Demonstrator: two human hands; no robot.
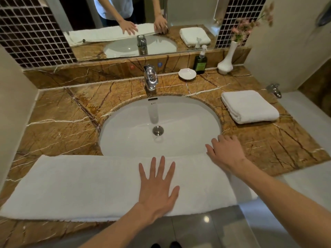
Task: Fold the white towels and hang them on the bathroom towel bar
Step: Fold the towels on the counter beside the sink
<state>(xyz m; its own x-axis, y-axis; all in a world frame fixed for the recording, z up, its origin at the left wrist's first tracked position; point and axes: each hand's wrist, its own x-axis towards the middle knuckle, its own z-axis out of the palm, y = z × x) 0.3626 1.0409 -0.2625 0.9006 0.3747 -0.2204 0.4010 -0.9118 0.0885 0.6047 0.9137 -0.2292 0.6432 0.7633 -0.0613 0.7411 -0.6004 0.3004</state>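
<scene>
1. White terry towel, long and folded into a narrow band, lies flat along the front edge of the brown veined marble bench. It lies just in front of the oval white ceramic sink. Its right end reaches past the bench edge.
2. The left hand lies palm down on the middle part of this towel. Its fingers are straight and spread wide, so it presses the cloth and grips nothing.
3. The right hand rests on the far right corner of the same towel. Its fingers are stretched out with only a light bend, and they reach onto the bench beside the sink rim. No finger is seen to curl around the cloth.
4. A second white towel, folded into a thick square, sits on the bench to the right of the sink, well apart from both hands.
5. Behind the sink stands a shiny chrome faucet, and a round metal drain is in the bottom of the basin.
6. To the right of the faucet there is a small white soap dish. Next come a dark green pump bottle and a slim white vase with pink flowers.
7. The wall mirror above the bench reflects the two hands on the long towel. Dark mosaic tiles are on both sides of it.
</scene>
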